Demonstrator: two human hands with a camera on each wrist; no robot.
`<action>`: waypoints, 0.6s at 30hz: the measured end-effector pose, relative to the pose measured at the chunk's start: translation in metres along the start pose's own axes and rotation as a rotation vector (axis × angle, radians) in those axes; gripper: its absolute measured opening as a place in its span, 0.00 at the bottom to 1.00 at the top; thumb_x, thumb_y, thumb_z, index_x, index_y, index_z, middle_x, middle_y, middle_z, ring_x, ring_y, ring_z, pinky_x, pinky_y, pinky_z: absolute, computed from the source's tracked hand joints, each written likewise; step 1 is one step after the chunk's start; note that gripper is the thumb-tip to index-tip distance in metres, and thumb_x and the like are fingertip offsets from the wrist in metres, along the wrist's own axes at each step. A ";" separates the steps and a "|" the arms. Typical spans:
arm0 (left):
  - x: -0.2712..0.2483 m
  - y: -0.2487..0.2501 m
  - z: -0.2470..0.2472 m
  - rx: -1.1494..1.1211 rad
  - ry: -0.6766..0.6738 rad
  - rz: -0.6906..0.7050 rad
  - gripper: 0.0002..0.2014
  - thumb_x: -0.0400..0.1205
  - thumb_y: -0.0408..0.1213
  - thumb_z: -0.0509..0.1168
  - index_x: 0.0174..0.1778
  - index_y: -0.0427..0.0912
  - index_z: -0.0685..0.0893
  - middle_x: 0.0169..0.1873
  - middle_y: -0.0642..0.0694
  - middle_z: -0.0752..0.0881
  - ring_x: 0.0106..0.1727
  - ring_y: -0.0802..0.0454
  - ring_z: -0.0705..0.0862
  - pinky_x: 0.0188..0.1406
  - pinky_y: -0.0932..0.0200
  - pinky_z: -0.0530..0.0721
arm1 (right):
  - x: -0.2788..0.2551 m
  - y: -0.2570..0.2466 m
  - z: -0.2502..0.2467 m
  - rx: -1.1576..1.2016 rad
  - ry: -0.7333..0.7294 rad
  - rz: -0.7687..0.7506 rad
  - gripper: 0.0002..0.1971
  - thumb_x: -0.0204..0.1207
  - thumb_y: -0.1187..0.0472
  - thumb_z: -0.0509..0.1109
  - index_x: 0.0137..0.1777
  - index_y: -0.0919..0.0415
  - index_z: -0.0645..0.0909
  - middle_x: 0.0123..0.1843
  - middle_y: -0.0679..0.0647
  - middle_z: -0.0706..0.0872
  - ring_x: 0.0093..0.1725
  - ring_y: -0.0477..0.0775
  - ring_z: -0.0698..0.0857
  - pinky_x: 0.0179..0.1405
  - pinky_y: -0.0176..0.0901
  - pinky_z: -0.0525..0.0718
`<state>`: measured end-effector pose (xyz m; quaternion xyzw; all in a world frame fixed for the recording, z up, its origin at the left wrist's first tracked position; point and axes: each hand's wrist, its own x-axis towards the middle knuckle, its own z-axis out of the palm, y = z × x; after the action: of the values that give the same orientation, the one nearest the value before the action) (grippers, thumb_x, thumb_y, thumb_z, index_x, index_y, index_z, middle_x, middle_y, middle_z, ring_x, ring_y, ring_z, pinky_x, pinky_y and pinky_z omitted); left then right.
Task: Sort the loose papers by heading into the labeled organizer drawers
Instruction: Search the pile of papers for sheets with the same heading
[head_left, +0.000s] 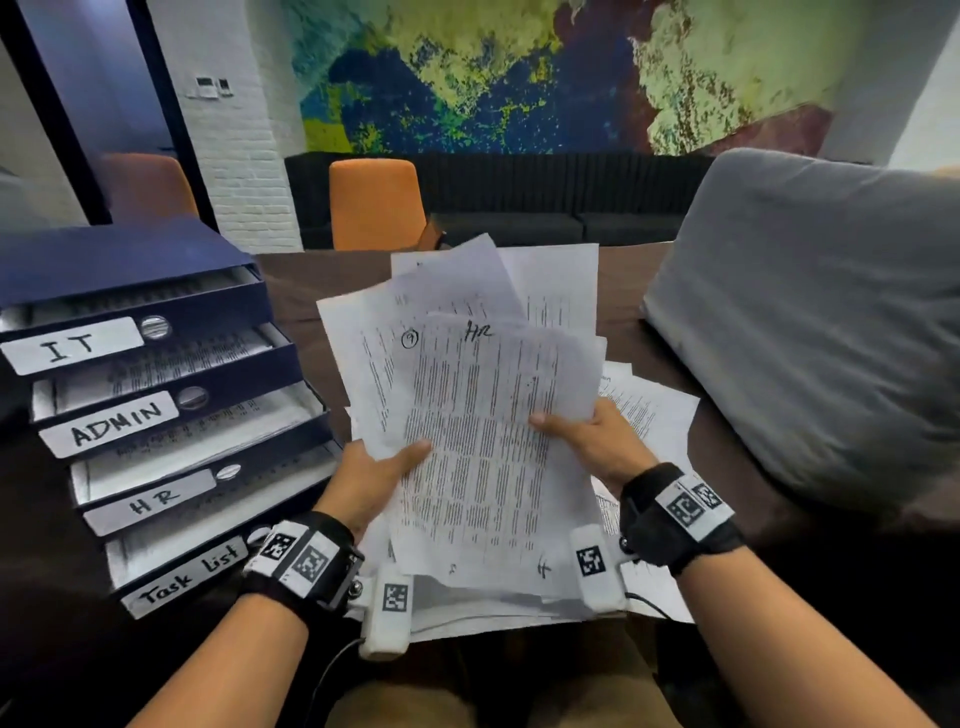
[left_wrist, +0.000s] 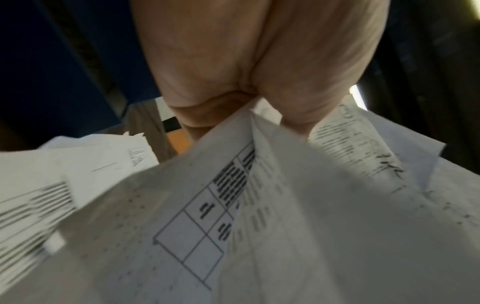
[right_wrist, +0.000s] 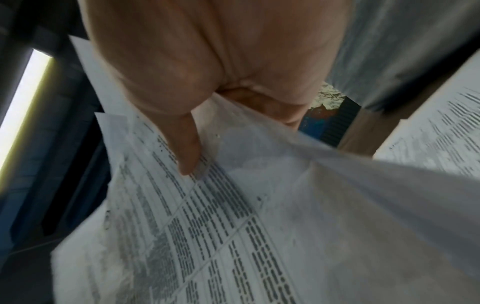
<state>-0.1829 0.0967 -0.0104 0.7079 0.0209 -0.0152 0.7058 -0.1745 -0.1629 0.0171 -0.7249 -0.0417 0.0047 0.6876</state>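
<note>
A person seated at a dark brown table (head_left: 291, 291) holds a fanned sheaf of white printed papers (head_left: 478, 415) raised above it with both hands. The left hand (head_left: 371, 480) grips the sheaf at its lower left edge, thumb lying across the front sheet; the left wrist view shows the same hand (left_wrist: 249, 67) with sheets pinched between thumb and fingers. The right hand (head_left: 597, 441) grips the right edge, thumb pressed on the front sheet, as the right wrist view confirms (right_wrist: 207, 67). The front sheet bears a handwritten heading "HR" (head_left: 478, 331) and a circled number beside it. More loose white sheets (head_left: 649, 410) lie on the table under and to the right of the held sheaf. At the left stands a dark blue organizer with four drawers (head_left: 130, 270), all pulled partly open and holding papers; white labels read, top to bottom, "IT" (head_left: 72, 345), "ADMIN" (head_left: 111, 423), "HR" (head_left: 153, 501) and "Task list" (head_left: 189, 574). A grey cushion (head_left: 810, 322) rests at the right; an orange chair (head_left: 376, 202) stands beyond the table's far edge
</note>
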 end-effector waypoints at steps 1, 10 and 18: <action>0.003 0.007 0.002 0.004 0.017 0.060 0.24 0.74 0.41 0.77 0.66 0.38 0.86 0.56 0.44 0.92 0.60 0.45 0.90 0.67 0.42 0.84 | 0.001 -0.008 -0.004 0.009 0.017 -0.058 0.10 0.76 0.68 0.76 0.56 0.60 0.88 0.55 0.57 0.93 0.56 0.58 0.92 0.64 0.62 0.86; 0.016 0.052 0.012 0.036 -0.048 0.280 0.23 0.65 0.37 0.80 0.58 0.41 0.89 0.51 0.50 0.93 0.53 0.55 0.92 0.57 0.52 0.89 | 0.007 -0.042 -0.021 -0.117 -0.028 -0.228 0.17 0.66 0.64 0.84 0.56 0.54 0.90 0.57 0.54 0.92 0.59 0.57 0.90 0.63 0.58 0.86; 0.017 0.064 0.025 0.162 -0.089 0.337 0.15 0.77 0.48 0.74 0.57 0.47 0.89 0.50 0.52 0.92 0.51 0.51 0.90 0.58 0.49 0.84 | 0.007 -0.042 -0.015 -0.077 0.024 -0.260 0.11 0.75 0.65 0.78 0.55 0.54 0.88 0.54 0.53 0.93 0.56 0.54 0.91 0.62 0.57 0.87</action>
<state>-0.1622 0.0713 0.0527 0.7547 -0.1307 0.0704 0.6391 -0.1685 -0.1754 0.0603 -0.7392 -0.1274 -0.0946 0.6545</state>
